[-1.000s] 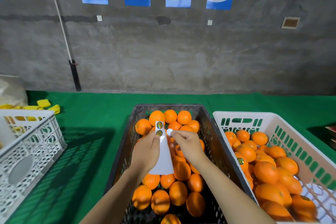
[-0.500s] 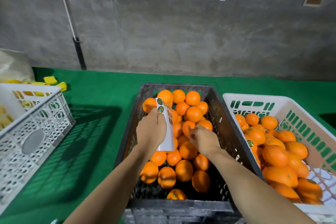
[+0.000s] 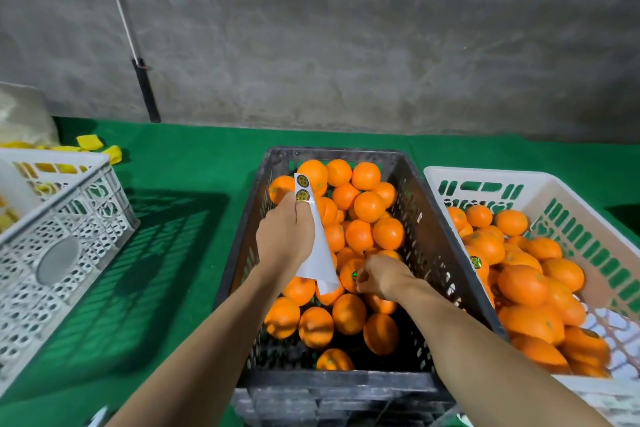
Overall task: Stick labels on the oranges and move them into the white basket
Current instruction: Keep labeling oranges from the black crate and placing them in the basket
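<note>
A black crate (image 3: 429,218) in the middle holds several oranges (image 3: 367,206). My left hand (image 3: 284,236) grips a white label strip (image 3: 318,253) over the crate, with two round stickers (image 3: 302,188) at its top end. My right hand (image 3: 381,276) is down among the oranges, its fingers curled on an orange (image 3: 348,276) that carries a small sticker (image 3: 355,276) right at my fingertips. The white basket (image 3: 588,218) at the right holds several oranges, one with a label (image 3: 476,262).
A second white basket (image 3: 69,218) stands at the left on the green table cover (image 3: 180,253). Yellow pieces (image 3: 100,146) lie behind it. A grey concrete wall rises behind the table.
My right hand moved down from the label strip into the oranges and now presses a sticker on one. The camera tilted downward. My left hand kept hold of the strip.
</note>
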`<action>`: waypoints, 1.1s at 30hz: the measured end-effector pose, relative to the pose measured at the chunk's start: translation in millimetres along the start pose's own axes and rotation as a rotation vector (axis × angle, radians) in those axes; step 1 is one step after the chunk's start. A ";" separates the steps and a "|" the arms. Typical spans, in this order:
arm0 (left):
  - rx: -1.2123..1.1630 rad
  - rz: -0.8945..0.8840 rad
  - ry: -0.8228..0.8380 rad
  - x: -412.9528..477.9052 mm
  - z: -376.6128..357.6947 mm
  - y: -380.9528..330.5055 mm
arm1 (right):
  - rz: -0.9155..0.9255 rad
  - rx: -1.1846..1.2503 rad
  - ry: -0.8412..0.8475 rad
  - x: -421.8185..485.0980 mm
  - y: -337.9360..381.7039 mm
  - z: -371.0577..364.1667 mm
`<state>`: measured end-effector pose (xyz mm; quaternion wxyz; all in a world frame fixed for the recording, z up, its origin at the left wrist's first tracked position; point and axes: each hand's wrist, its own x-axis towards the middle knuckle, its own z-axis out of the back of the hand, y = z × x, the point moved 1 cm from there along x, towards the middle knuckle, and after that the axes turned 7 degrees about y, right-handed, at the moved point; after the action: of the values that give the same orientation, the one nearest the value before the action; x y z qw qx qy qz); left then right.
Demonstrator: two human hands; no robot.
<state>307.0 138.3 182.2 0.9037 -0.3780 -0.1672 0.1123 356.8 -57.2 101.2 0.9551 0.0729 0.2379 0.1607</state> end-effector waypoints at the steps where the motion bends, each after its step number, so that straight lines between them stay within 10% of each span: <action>1: 0.002 0.001 -0.002 -0.4 0.2 -0.5 | 0.016 0.036 0.029 -0.4 -1.4 -1.8; 15: 0.031 0.021 0.019 -2.5 1.9 -1.2 | -0.061 0.045 -0.121 11.8 -11.0 2.3; 19: 0.052 0.023 0.030 -0.5 0.0 -0.9 | 0.030 -0.305 -0.205 16.5 -3.8 4.7; 33: 0.093 0.031 0.093 -1.5 -7.7 3.5 | -0.036 -0.433 0.012 16.3 6.1 -1.3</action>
<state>308.3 135.3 174.3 0.9253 -0.3428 -0.1136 0.1161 368.2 -45.9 94.3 0.9498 -0.1390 0.2047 0.1913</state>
